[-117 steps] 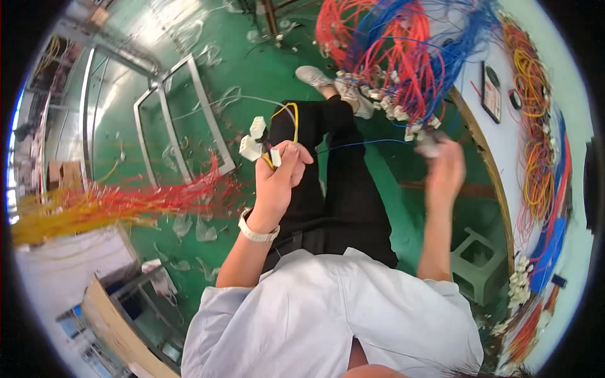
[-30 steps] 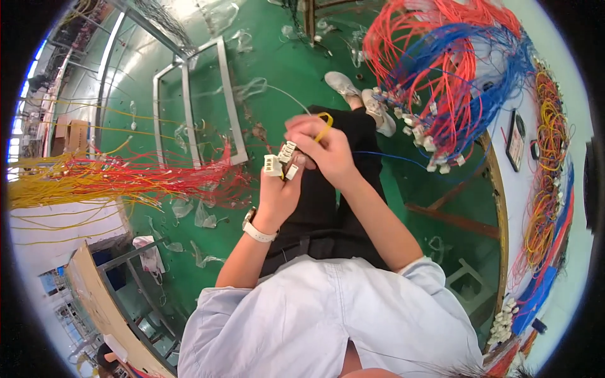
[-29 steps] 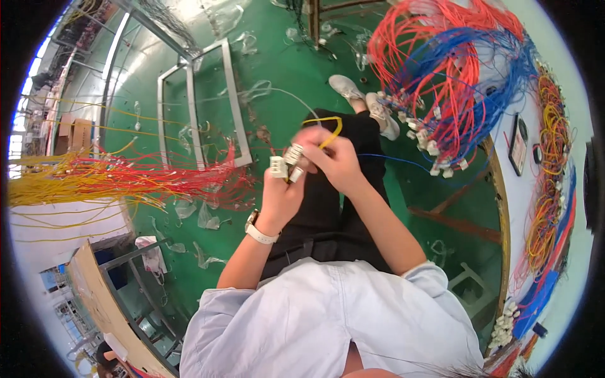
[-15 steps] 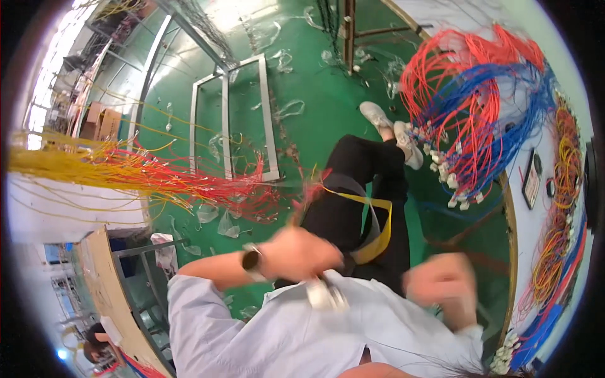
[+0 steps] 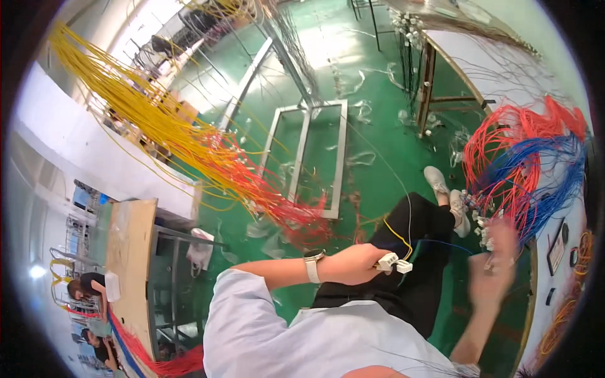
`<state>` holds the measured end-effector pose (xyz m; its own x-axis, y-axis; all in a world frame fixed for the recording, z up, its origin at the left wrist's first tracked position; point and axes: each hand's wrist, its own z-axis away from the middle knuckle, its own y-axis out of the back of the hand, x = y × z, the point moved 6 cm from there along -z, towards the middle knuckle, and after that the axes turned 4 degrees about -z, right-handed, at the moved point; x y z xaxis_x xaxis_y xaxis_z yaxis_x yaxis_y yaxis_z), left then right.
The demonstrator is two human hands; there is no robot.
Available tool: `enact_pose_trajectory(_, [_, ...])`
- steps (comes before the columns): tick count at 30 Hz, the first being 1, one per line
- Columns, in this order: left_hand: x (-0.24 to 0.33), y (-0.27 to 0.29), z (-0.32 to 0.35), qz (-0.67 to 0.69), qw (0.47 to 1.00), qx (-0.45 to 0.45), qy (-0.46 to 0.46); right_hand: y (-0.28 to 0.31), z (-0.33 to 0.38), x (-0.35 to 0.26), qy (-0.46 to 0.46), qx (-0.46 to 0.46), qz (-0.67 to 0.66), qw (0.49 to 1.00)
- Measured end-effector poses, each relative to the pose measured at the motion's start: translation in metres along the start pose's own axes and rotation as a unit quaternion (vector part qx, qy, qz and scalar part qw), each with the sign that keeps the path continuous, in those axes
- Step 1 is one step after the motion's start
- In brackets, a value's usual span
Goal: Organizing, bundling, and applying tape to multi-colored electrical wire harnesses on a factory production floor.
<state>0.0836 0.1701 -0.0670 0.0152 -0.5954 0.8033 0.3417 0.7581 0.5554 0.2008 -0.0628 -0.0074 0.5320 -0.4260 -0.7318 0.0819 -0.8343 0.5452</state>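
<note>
Green floor (image 5: 378,120) fills most of the view, with a metal frame (image 5: 309,157) lying flat on it in the middle. Long yellow wires (image 5: 145,120) hang across from the far left and turn into red wires (image 5: 277,211) near the frame. On the right, a big bunch of red and blue wires (image 5: 529,164) hangs over the edge of a white work table (image 5: 504,69).

Small white plug pieces (image 5: 394,263) are held in the left hand (image 5: 356,264), over the black trousers (image 5: 416,264). The fingers are closed around them. A yellow wire (image 5: 396,232) and a thin blue wire (image 5: 441,242) are already joined to the plugs, so some of the work looks done.

The right hand (image 5: 491,271) is blurred, near the ends of the red and blue bunch. Whether its fingers are open or closed cannot be told. Many loose wires are seen there, so it seems much is left to do.
</note>
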Motion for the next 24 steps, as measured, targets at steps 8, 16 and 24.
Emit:
enact_pose_trajectory(8, [-0.022,0.029,0.034,0.386,0.912,0.137,0.025,-0.111,-0.007,-0.051,0.151,-0.075,-0.226,0.959])
enact_pose_trajectory(16, [0.005,0.009,-0.010,0.449,0.801,0.366,-0.151,-0.157,0.016,-0.048,-0.051,-0.177,-0.325,0.928])
enact_pose_trajectory(24, [0.009,-0.067,-0.028,0.435,0.822,0.285,-0.230,-0.234,-0.068,-0.008,-0.112,-0.199,-0.447,0.865])
